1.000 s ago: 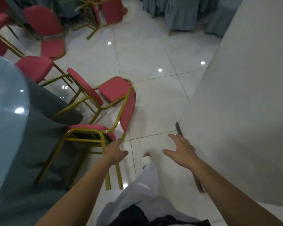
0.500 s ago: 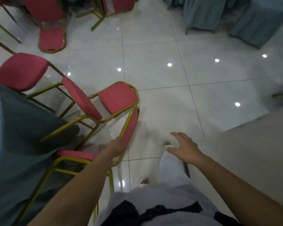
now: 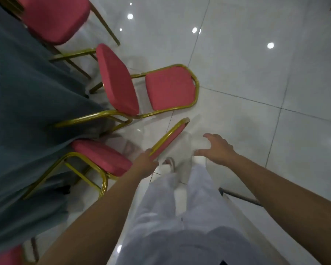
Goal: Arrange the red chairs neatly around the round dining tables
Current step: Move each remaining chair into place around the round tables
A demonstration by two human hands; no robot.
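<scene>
We are looking down at a round table (image 3: 27, 111) whose grey-blue cloth is hiding its legs and running off the left edge, so we are seeing only part of it. The cloth is also covering the front of the nearest chair (image 3: 101, 157), which is standing against the table with its backrest edge-on toward us. Our left hand (image 3: 146, 164) is meeting the near end of that backrest. The gold rail is passing between thumb and fingers, but blur is stopping us from telling whether they are closing on it. Our right hand (image 3: 218, 148) is hovering above the floor (image 3: 256, 92) just right of the backrest, fingers spread wide and lightly bent, holding nothing. We are counting four red chairs: the nearest chair, a second chair (image 3: 170, 88) just beyond it, a third chair (image 3: 54, 18) cropped at the top, and a fourth chair (image 3: 6, 255) showing only a red corner at bottom left. We are counting one table and two hands.
</scene>
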